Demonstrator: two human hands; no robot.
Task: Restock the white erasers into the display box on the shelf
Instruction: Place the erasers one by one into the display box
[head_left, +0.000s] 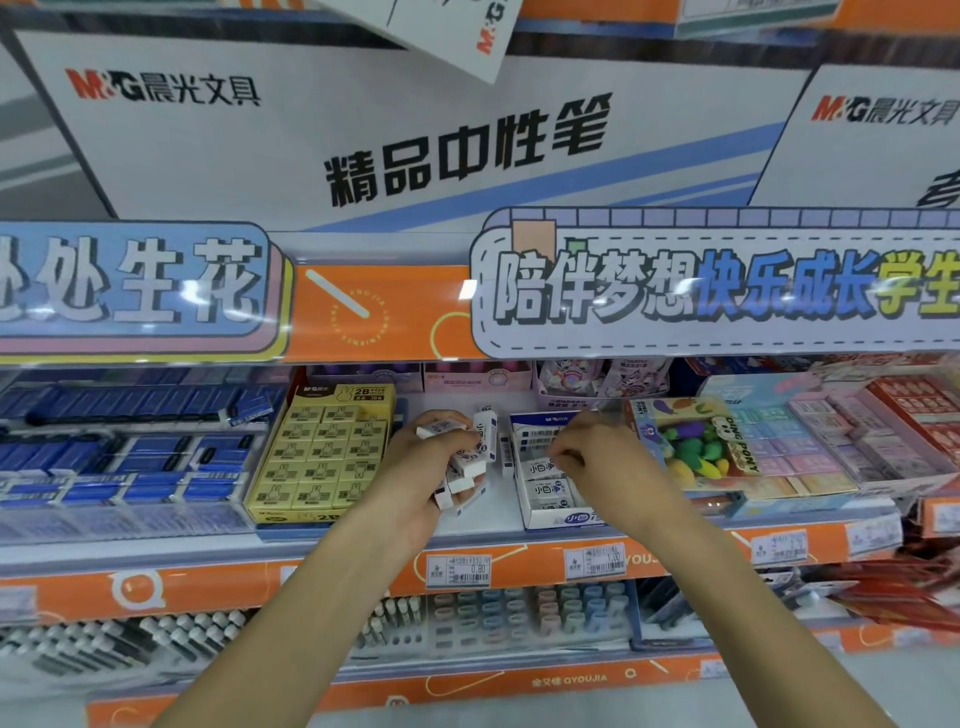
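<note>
A white-and-blue display box (545, 514) stands on the shelf at the centre, holding white erasers (545, 491) in sleeves. My left hand (431, 467) is just left of the box, closed around a bunch of white erasers (467, 462) that stick out above and below my fingers. My right hand (587, 452) hovers over the box's back part, fingers curled down onto the erasers inside; whether it grips one I cannot tell.
A yellow box of 2B erasers (322, 452) stands left of my left hand. Blue eraser packs (119, 457) fill the far left. A fruit-eraser box (701, 447) and pastel boxes (810, 441) sit right. Price tags (457, 569) line the orange shelf edge.
</note>
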